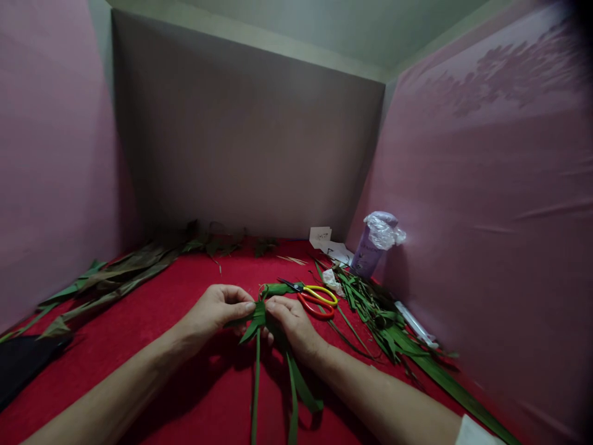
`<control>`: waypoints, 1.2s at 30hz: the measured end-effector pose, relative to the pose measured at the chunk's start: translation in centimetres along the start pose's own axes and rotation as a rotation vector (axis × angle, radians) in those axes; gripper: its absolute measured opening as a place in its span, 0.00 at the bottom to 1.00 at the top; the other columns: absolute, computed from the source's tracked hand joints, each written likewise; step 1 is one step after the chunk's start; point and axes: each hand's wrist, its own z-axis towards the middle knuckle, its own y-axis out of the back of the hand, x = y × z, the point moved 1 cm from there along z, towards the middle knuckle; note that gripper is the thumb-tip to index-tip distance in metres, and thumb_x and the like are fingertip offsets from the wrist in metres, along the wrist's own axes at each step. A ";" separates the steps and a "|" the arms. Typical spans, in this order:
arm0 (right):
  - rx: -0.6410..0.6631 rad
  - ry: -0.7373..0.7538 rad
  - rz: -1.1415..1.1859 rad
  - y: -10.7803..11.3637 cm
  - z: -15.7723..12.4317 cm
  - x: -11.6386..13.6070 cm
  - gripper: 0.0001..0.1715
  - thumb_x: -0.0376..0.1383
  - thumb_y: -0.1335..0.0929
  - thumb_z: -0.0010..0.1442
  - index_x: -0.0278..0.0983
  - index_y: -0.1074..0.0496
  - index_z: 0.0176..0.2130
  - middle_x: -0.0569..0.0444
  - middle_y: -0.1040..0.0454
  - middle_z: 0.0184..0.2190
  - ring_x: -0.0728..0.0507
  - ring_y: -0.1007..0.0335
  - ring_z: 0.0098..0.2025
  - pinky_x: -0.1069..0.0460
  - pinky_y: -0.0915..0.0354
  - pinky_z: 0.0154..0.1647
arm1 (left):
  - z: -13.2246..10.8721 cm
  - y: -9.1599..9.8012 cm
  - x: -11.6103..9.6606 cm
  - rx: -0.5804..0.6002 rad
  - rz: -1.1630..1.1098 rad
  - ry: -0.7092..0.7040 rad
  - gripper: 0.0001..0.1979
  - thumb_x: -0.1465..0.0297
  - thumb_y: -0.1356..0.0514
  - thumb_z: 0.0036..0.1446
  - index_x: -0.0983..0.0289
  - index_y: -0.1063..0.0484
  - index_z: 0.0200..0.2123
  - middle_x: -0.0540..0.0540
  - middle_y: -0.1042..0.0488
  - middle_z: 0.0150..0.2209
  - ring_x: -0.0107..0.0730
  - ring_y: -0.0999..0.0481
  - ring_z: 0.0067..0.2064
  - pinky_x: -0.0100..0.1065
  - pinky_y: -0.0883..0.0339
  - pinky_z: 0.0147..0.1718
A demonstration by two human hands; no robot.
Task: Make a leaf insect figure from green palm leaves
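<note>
Between my two hands is a small piece woven from green leaf strips (pixel 259 316), with long loose strips hanging down toward me. My left hand (pixel 222 309) pinches its left side, thumb on top. From the right, my right hand (pixel 291 321) grips the piece with thumb and fingers closed. Some fingertips are hidden beneath the leaves. Just beyond my right hand lie scissors (pixel 319 298) with one yellow and one red handle, their blades spread a little. A folded green leaf piece (pixel 280 288) rests by the blades.
A heap of leaf scraps (pixel 370 309) spreads along the right wall. Behind it stands a purple container (pixel 368 250) topped with crumpled clear plastic. Long dried leaves (pixel 125 272) lie at the left, near a black item (pixel 28 364). White papers (pixel 336 250) sit at the back of the red cloth (pixel 185 395).
</note>
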 end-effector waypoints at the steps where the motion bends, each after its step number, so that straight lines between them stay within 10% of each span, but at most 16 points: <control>1: 0.001 -0.003 -0.002 -0.1 0.0 0.0 0.14 0.43 0.36 0.54 0.35 0.36 0.25 0.60 0.34 0.16 0.52 0.40 0.15 0.58 0.43 0.16 | 0.0 0.0 0.1 -0.001 0.000 0.002 0.11 0.64 0.33 0.41 0.67 0.27 0.23 0.49 0.27 0.16 0.26 0.31 0.17 0.29 0.38 0.20; 36: -0.093 0.057 -0.111 -0.1 -0.1 0.3 0.12 0.41 0.33 0.50 0.36 0.37 0.24 0.62 0.38 0.16 0.53 0.41 0.17 0.58 0.42 0.17 | -0.2 -1.0 0.1 -0.013 0.037 -0.024 0.11 0.64 0.34 0.42 0.67 0.28 0.23 0.49 0.30 0.17 0.25 0.34 0.19 0.29 0.42 0.21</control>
